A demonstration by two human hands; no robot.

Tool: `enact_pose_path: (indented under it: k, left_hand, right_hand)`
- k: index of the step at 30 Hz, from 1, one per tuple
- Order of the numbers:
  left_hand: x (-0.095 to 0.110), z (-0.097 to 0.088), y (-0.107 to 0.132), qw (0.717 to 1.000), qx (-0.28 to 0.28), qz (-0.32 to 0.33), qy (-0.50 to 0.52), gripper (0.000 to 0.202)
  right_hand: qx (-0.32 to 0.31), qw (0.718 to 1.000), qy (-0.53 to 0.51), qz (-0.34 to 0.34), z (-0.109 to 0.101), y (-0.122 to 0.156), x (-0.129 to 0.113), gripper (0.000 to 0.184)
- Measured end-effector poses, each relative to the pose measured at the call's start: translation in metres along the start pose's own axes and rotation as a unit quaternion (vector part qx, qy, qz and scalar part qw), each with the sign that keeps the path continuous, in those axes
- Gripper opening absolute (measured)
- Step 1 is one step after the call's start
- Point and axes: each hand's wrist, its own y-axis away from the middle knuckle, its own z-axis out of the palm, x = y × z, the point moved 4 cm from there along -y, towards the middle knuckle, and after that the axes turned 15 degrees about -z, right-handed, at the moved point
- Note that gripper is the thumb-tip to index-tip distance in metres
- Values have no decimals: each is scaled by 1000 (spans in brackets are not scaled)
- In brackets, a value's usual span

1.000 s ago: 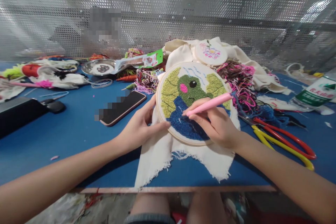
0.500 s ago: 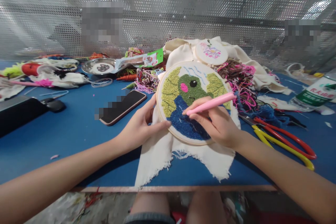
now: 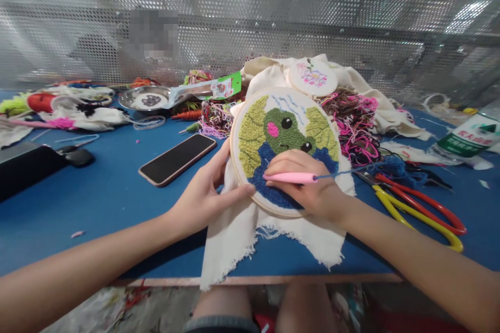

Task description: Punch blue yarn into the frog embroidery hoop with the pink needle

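Note:
My left hand (image 3: 213, 192) grips the left rim of a round embroidery hoop (image 3: 250, 130), thumb on top and fingers beneath. Stretched in it is white cloth with a looped-yarn picture: a green frog (image 3: 282, 127), yellow-green leaves and a dark blue area below. Frayed cloth (image 3: 230, 242) hangs from the hoop toward me. My right hand (image 3: 312, 182) is closed around a pink punch needle pen (image 3: 291, 178), which lies low over the blue part; its tip is hidden at the fingers. Blue yarn (image 3: 351, 170) runs from the pen's back end to a blue tangle at right.
Left of the hoop lies a phone (image 3: 177, 158). On the right are red-and-yellow-handled scissors (image 3: 414, 208) and a water bottle (image 3: 466, 135). Behind stand a yarn pile (image 3: 355, 125), a small flower hoop (image 3: 313, 79), a metal dish (image 3: 144, 98) and a perforated metal screen (image 3: 234, 21).
My right hand has moved slightly left and tipped the pink punch needle pen lower, so its back end sits nearer the hoop. My left hand keeps its hold on the rim.

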Motion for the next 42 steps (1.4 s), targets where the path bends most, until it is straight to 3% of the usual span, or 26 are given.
enact_pose_path:
  k: [3, 8, 15, 21, 42]
  left_hand:
    - [-3, 1, 0, 1000, -6, -13, 21, 71]
    - [-14, 0, -1, 995, -13, -70, 73, 58]
    - [-16, 0, -2, 988, -20, -108, 104, 53]
    - [-19, -1, -2, 990, -16, -100, 101, 54]
    - [-19, -2, -2, 993, -9, -86, 77, 55]
  right_hand:
    - [28, 1000, -3, 8, 2, 0, 1, 9]
    - [100, 990, -50, 81, 0, 3, 2, 5]
    - [93, 986, -47, 131, 0, 5, -4, 10]
    - [90, 990, -37, 98, -2, 5, -5, 9]
    - [122, 985, -70, 103, -5, 8, -3, 12]
